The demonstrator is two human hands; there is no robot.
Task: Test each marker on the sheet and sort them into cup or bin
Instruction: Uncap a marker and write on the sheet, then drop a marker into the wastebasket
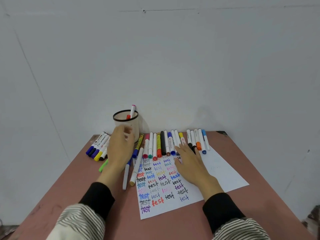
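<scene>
**Reaching for the next marker to test**

Across the reddish bench (242,213) lies the sheet (223,172), its left part filled with rows of the word "test" in many colours and its right part bare. Along the sheet's far edge runs a row of capped markers (163,144) lying side by side, and a second bunch of markers (97,147) rests at the bench's far left corner. Near the wall stands the cup (126,125), a ribbed pale holder with a dark rim, with two markers upright inside. No bin is in view.

The left hand (119,149) hovers in front of the cup, blurred, fingers loosely curled and apparently holding nothing. The right hand (189,161) lies flat on the sheet with straight fingers, its fingertips touching the near ends of markers in the row. Two loose markers (134,168) lie at the sheet's left edge, just beside the left wrist.

Judging by this, the step in hand is picking the next marker. It is best done by pinching a single barrel at its near end and drawing it straight back, so its neighbours do not roll, while the other hand steadies the sheet and the stroke goes onto bare paper.
</scene>
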